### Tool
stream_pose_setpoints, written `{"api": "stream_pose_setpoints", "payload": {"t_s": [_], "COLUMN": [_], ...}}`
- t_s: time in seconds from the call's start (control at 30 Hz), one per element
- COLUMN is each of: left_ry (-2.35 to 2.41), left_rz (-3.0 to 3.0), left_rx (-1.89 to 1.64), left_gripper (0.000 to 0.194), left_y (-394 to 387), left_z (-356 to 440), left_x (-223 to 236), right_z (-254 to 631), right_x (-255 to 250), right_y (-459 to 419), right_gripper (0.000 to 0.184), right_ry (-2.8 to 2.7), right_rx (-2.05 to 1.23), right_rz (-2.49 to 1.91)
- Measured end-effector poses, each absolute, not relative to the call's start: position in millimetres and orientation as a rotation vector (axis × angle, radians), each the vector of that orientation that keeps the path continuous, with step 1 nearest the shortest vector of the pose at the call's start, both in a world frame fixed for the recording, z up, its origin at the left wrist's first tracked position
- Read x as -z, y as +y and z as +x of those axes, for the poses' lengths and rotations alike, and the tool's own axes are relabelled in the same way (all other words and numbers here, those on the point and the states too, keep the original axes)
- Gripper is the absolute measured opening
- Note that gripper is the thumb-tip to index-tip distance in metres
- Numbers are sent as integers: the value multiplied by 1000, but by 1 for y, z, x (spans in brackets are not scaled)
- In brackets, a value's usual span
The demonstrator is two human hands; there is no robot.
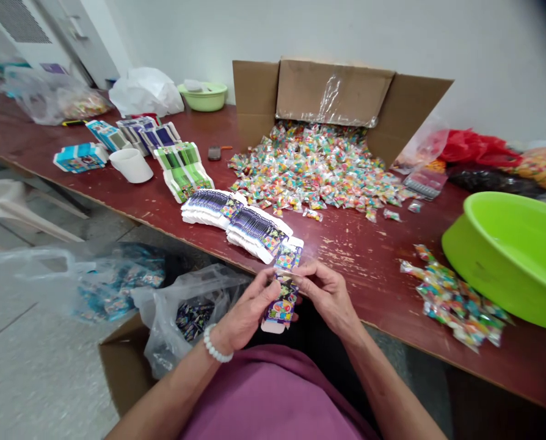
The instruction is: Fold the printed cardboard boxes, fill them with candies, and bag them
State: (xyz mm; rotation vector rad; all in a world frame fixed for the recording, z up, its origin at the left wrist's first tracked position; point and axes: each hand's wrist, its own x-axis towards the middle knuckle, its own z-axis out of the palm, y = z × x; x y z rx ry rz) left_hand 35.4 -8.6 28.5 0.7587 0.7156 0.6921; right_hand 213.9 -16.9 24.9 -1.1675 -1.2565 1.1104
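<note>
Between my hands, just off the table's front edge, is a small purple candy box (282, 300) with colourful print and a pale end flap at its lower end. My left hand (253, 305) is closed round its left side, thumb on the front. The fingers of my right hand (325, 293) pinch the box's upper end, where a flap shows. Beyond the fingers, another printed carton (289, 252) lies at the table edge. Fanned stacks of flat purple cartons (257, 232) lie right past it, to the left.
A large cardboard box (337, 91) spills a heap of wrapped candies (319, 168) onto the red table (346, 250). At right stand a green basin (506, 256) and a smaller candy pile (456, 299). Green cartons (184, 171) and a white cup (132, 165) are at left. Below, a plastic bag (163, 339) holds small packets.
</note>
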Motion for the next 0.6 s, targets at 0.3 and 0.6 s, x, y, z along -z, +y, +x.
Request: {"api": "stream_pose_setpoints", "payload": {"t_s": [0.3,0.6], "left_ry": [883,879], "left_rz": [756,978], "left_rx": [-623,-626], "left_gripper": [67,72], "left_y": [-10,-7], "left_z": [44,41], "left_x": [-18,-21], "right_z": [210,207], "right_x": [-32,-39], "right_y": [-15,-9], "right_gripper": [17,26], "right_ry": [-1453,-1189], "right_rx": [-1057,-1393], "right_rz": [-1251,-1141]}}
